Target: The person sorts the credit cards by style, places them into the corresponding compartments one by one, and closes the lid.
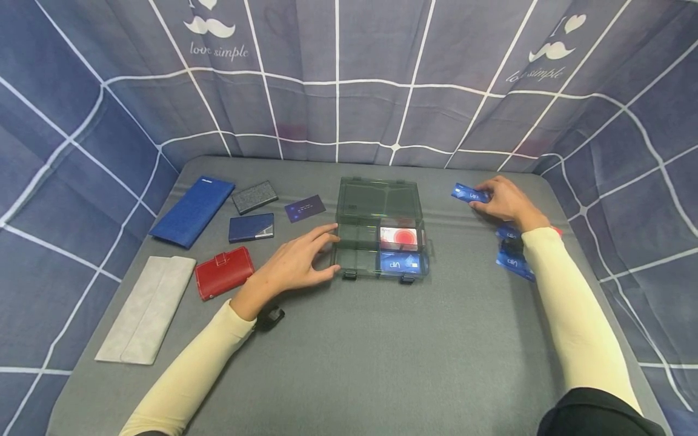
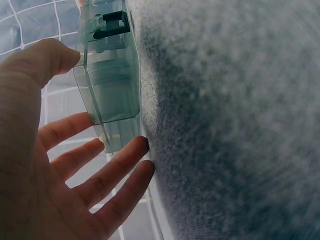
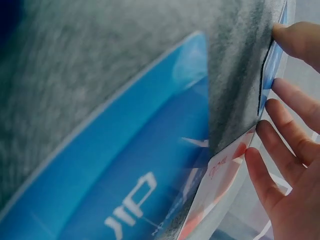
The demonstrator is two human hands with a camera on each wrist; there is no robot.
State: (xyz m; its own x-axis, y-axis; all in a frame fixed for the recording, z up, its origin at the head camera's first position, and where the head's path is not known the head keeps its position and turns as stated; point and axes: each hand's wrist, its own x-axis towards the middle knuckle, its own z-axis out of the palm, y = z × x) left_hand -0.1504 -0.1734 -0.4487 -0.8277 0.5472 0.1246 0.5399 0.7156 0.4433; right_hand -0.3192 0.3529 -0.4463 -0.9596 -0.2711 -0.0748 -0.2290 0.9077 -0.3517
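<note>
Blue card [image 1: 466, 192]: well to the right of the open green box [image 1: 378, 198] | long axis: roughly left to right | nearer: right hand [image 1: 507, 201], its grip pinching the card's right end | left hand [image 1: 294, 257]: fingers spread, at the box's left edge

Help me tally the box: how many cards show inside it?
2: a red-and-white card in the rear right compartment and a blue VIP card in the front right one of the green box. Others may be hidden beneath them.
</note>
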